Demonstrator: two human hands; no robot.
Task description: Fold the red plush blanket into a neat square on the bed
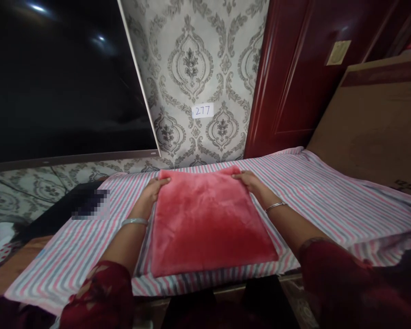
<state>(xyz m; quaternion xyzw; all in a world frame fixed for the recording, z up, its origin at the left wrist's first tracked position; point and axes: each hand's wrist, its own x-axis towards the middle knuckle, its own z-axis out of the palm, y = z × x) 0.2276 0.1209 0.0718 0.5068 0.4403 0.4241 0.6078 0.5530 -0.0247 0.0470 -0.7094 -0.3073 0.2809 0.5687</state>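
Folded red fleece cloth (208, 224) at centre frame, flat on a striped sheet (329, 192) over the counter. Left hand (154, 189) at the cloth's upper left corner, fingers curled on the edge, gripping it. Right hand (250, 180) at the upper right corner, fingers closed over that edge likewise. Bangle on each wrist. Dark screen (61, 77) at upper left, paper label (202, 110) on patterned wallpaper above centre.

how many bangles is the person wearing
2. One silver bangle sits on the left wrist, beside the left edge of the red cloth. The other bangle is on the right wrist, by the cloth's right edge. The sleeves could hide more.
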